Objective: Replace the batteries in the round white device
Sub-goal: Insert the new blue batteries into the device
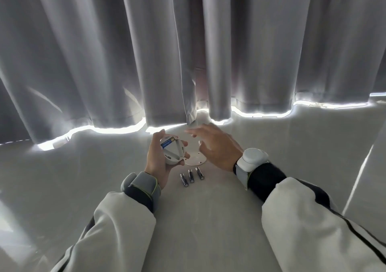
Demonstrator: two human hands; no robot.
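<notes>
single head-worn wide-angle view, looking forward and down, close over both hands, facing a grey curtain (pixel 146 52)

Device (pixel 172 151) in left hand (pixel 158 159); one battery (pixel 168 142) in it. Cover (pixel 195 156) just right, 3 batteries (pixel 191 176) in front, curtain (pixel 188 52) behind.

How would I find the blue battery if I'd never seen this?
Look below the grey curtain to the left hand holding the round white device. The blue battery sits inside it; the three dark batteries lie loose on the surface.
</notes>
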